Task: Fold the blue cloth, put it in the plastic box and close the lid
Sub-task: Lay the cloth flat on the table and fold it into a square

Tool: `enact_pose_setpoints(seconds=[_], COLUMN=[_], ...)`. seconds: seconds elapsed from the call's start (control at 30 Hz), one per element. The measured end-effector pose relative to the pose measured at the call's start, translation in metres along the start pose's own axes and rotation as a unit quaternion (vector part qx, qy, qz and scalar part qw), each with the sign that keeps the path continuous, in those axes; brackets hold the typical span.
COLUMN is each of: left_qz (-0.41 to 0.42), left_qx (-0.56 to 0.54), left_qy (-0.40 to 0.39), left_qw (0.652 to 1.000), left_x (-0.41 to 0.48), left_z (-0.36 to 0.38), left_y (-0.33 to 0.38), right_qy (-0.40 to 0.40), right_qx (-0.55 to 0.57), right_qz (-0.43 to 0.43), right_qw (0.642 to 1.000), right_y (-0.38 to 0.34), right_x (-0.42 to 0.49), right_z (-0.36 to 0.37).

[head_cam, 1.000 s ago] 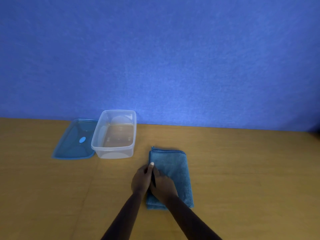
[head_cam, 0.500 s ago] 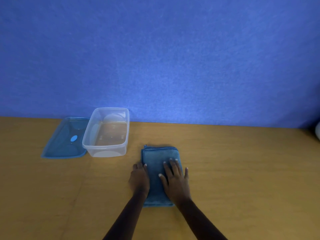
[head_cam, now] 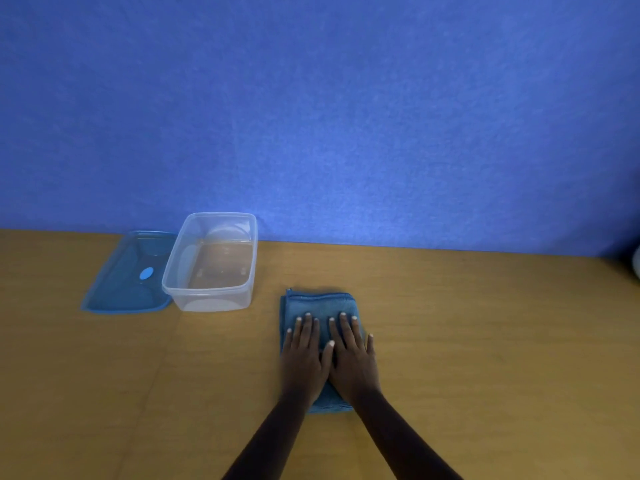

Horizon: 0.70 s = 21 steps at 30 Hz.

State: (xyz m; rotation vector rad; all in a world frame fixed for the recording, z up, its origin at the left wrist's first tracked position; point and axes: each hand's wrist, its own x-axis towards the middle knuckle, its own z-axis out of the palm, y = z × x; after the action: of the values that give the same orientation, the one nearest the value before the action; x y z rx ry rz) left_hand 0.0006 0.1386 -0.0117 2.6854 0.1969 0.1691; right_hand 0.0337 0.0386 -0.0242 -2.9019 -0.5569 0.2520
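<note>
The blue cloth point(head_cam: 318, 303) lies folded into a narrow rectangle on the wooden table point(head_cam: 485, 341), right of the box. My left hand point(head_cam: 303, 355) and my right hand point(head_cam: 351, 355) rest flat side by side on top of it, fingers spread and palms down, covering its middle. Only the far end and a bit of the near edge of the cloth show. The clear plastic box point(head_cam: 211, 292) stands open and empty to the left. Its blue lid point(head_cam: 128, 275) lies flat on the table beside the box, on its left.
A blue wall point(head_cam: 311, 116) rises along the table's far edge. A pale object point(head_cam: 636, 263) peeks in at the right border.
Both hands went from gripping the cloth's left edge to lying flat on top of it. The left hand slid from the table onto the cloth. The cloth now looks narrower.
</note>
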Motion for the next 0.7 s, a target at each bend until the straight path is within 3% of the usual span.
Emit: enact_pose_setpoints(seconds=[0.27,0.4,0.7], left_qz=[-0.013,-0.007,-0.099], left_qx=[0.014,0.025,-0.014], left_qy=[-0.029,0.041,-0.001], left_qw=[0.999,0.999,0.995], left_x=[0.003,0.0,0.0], left_z=[0.007,0.001,0.007], left_y=[-0.016,-0.012,-0.02], right_qy=[0.012,0.012,0.022], right_qx=[0.014,0.034,0.119], right_qz=[-0.003,0.001,0.003], right_qw=[1.0,0.999,0.993], right_y=[0.003,0.004,0.01], right_x=[0.001,0.0,-0.002], right_z=[0.004,0.006,-0.001])
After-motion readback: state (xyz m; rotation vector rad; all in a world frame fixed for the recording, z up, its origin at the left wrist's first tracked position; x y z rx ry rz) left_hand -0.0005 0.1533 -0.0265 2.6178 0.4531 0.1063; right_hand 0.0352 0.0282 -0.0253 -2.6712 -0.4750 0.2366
